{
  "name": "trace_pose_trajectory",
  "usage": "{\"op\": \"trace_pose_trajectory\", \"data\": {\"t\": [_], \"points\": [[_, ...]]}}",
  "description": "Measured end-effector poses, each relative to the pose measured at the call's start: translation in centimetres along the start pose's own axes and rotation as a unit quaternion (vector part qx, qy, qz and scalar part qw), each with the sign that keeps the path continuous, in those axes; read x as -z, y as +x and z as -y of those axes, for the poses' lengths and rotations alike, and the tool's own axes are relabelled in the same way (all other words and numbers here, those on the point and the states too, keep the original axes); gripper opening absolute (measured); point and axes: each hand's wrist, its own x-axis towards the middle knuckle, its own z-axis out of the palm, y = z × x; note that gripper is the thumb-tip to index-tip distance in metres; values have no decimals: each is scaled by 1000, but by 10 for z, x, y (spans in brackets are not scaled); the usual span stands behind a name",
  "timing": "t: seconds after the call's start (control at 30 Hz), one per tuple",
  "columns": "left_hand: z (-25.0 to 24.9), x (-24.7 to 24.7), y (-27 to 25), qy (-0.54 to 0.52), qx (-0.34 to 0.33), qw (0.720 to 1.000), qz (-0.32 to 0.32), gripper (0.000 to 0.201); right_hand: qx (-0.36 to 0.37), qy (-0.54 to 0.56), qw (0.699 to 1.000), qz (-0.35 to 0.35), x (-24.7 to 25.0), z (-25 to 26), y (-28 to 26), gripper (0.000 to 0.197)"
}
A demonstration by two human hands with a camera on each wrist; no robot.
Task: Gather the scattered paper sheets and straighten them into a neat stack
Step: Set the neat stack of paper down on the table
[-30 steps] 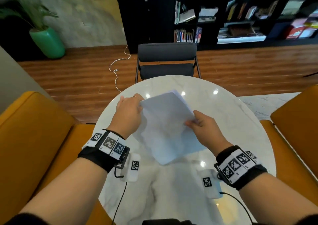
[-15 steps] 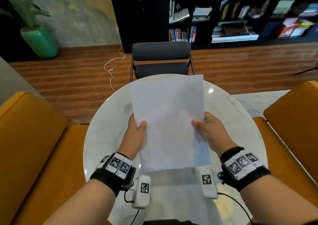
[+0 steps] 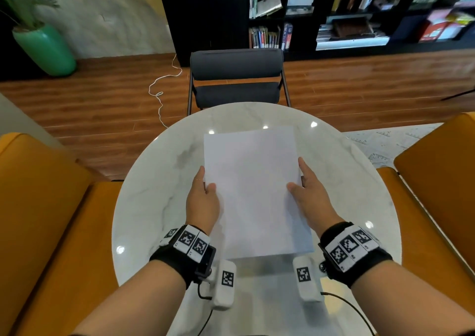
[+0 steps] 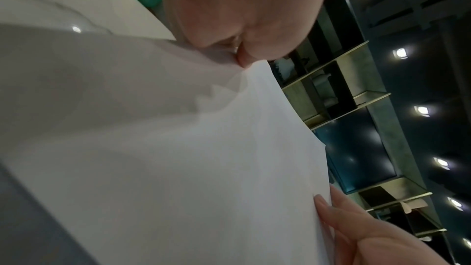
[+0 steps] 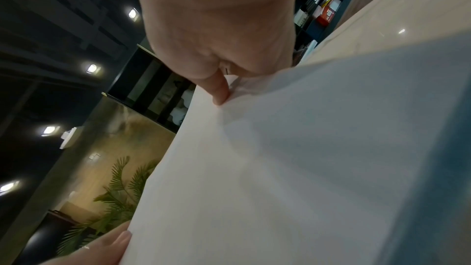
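A squared stack of white paper sheets (image 3: 252, 189) is held low over the round marble table (image 3: 154, 194), its long side running away from me. My left hand (image 3: 203, 197) pinches the left edge, thumb on top. My right hand (image 3: 312, 194) pinches the right edge the same way. In the left wrist view the paper stack (image 4: 178, 148) fills the frame below the left hand (image 4: 242, 27). The right wrist view shows the paper stack (image 5: 280, 168) under the thumb of the right hand (image 5: 219, 47). Whether the far edge touches the table cannot be told.
A dark grey chair (image 3: 236, 78) stands at the table's far side. Orange seats (image 3: 38, 207) flank the table left and right. Black bookshelves (image 3: 334, 14) line the back wall, a green plant pot (image 3: 46, 50) stands far left, and a white cable (image 3: 162, 91) lies on the wooden floor.
The sheets went from skewed to squared and held up on edge, then came down nearly flat over the table. Both hands shifted to the side edges.
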Motion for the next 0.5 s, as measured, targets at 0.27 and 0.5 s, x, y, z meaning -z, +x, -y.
{"op": "trace_pose_trajectory", "data": {"t": [0.27,0.5], "points": [[20,-40,56,43,79,996,-28,38,-83,-45,996,-5,-9,-40,67,67],[34,-57,97,106,109,988,-14,43,-119,-80,990,-1,-20,-48,112,63]]}}
